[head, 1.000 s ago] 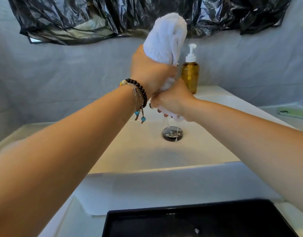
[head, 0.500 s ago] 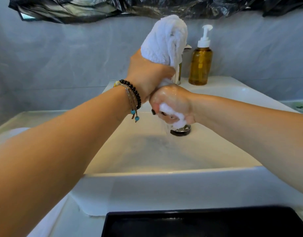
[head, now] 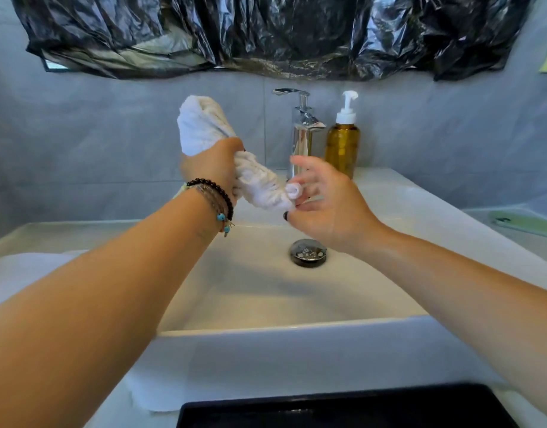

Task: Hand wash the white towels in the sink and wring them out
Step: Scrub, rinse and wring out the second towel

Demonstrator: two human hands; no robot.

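Observation:
A white towel, twisted into a thick roll, is held up over the white sink. My left hand, with beaded bracelets at the wrist, is clamped around the roll's middle, so one end sticks up and the other slants down to the right. My right hand has its fingers loosened and spread. Only the thumb and fingertips pinch the towel's lower tip. Both hands are above the basin, behind the drain.
A chrome tap and an amber pump bottle stand on the sink's back ledge. White cloth lies on the counter at left. A black tray sits at the near edge. Black plastic sheeting hangs above.
My right hand has loosened from a tight fist on the towel's lower end to a fingertip hold. The towel has tilted left and lower, and the tap now shows.

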